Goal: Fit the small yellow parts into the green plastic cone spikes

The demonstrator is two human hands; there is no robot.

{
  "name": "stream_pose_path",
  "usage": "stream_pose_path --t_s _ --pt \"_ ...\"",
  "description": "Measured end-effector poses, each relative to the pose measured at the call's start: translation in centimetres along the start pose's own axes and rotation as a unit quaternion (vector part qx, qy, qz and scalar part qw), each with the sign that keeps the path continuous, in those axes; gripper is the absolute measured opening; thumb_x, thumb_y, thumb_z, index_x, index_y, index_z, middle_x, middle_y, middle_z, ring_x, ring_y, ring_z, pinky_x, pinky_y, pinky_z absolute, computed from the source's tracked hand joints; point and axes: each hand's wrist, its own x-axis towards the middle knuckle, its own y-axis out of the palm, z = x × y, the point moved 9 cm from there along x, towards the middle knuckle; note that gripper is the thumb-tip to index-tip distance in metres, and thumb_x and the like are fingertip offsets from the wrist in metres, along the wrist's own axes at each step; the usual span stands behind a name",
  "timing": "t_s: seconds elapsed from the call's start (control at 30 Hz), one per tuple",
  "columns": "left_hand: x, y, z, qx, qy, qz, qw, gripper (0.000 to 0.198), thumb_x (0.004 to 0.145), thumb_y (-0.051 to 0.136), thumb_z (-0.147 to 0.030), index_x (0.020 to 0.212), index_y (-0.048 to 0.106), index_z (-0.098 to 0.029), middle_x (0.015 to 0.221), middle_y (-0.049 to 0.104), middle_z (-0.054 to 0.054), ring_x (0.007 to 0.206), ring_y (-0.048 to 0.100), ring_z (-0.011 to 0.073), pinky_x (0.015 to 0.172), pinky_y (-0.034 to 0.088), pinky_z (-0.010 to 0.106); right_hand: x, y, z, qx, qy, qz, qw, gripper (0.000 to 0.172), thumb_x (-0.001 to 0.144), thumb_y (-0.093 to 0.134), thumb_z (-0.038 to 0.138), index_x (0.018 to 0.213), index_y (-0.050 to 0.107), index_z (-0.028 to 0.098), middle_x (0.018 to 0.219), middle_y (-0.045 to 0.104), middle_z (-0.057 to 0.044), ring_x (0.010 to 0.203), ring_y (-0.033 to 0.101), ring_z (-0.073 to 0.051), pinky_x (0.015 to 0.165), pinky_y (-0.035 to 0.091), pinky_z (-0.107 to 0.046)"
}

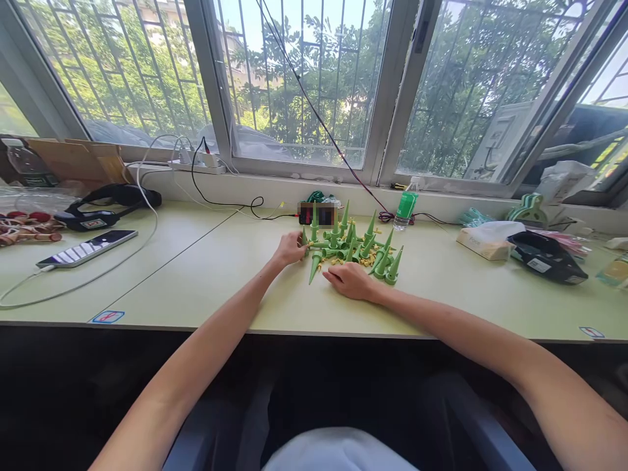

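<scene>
Green plastic cones (pixel 369 230) stand and lie in a cluster on the pale table (pixel 275 307), with small yellow pieces (pixel 366 260) scattered among them. At the cluster's left edge, my left hand (pixel 290 248) has its fingers closed round a green cone (pixel 303 237). My right hand (pixel 350 280) rests on the table in front of the cluster, its fingers curled together; whatever they hold, if anything, is too small to name. One cone (pixel 314 267) lies between the two hands, its tip toward the table's front edge.
Behind the cluster are a phone (pixel 307 214) and a water bottle (pixel 406 206). At right are a tissue pack (pixel 485 241) and a black pouch (pixel 547 258). On the left lie another phone (pixel 88 248), a black headset (pixel 110 199) and white cables.
</scene>
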Motion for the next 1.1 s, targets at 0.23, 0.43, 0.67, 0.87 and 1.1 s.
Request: stream_pose_path --t_s 0.23,0.43,0.67,0.87,1.1 --pt "-0.3 -0.2 -0.4 -0.010 -0.003 -0.015 1.000 0.024 0.076 0.069 -0.023 0.095 0.056 -0.017 0.096 0.069 0.007 0.050 0.061 0.0108 0.046 0.047 0.023 0.2 -0.4 1.0 0.021 -0.092 -0.004 0.996 0.043 0.102 0.039 0.036 0.067 0.058 0.018 0.058 0.055 -0.002 0.052 0.041 -0.011 0.059 0.025 -0.027" --pt "-0.4 -1.9 -1.3 0.042 0.036 -0.091 0.994 0.036 0.073 0.073 -0.028 0.102 0.054 -0.018 0.088 0.064 0.004 0.057 0.058 0.0115 0.058 0.047 0.026 -0.2 -1.0 0.7 0.055 -0.078 -0.030 0.995 0.044 0.101 0.039 0.037 0.066 0.057 0.018 0.058 0.054 -0.002 0.051 0.040 -0.011 0.058 0.025 -0.027" --pt "-2.1 -3.1 -4.6 0.015 0.161 -0.190 0.968 0.015 0.084 0.059 -0.033 0.078 0.054 -0.019 0.064 0.053 -0.002 0.052 0.044 0.0099 0.058 0.040 0.025 -0.4 -1.7 0.2 0.081 -0.049 -0.067 0.993 0.044 0.101 0.038 0.037 0.064 0.055 0.018 0.055 0.051 0.000 0.050 0.039 -0.010 0.058 0.025 -0.026" --pt "-2.0 1.3 -4.9 0.115 0.181 -0.022 0.977 0.023 0.086 0.055 -0.036 0.075 0.067 -0.018 0.053 0.053 -0.003 0.051 0.045 0.0115 0.057 0.034 0.026 -0.3 -2.3 -0.7 0.083 -0.005 -0.094 0.992 0.039 0.099 0.043 0.034 0.068 0.058 0.017 0.055 0.051 0.000 0.049 0.039 -0.010 0.057 0.024 -0.025" --pt "-1.8 2.7 -3.6 0.192 0.145 0.040 0.970 0.033 0.082 0.058 -0.048 0.072 0.070 -0.019 0.058 0.056 0.001 0.055 0.049 0.0150 0.056 0.032 0.027 -0.3 -1.9 -2.3 0.068 0.106 -0.062 0.990 0.026 0.098 0.047 0.033 0.105 0.067 0.017 0.065 0.065 -0.003 0.056 0.056 -0.015 0.061 0.033 -0.025"
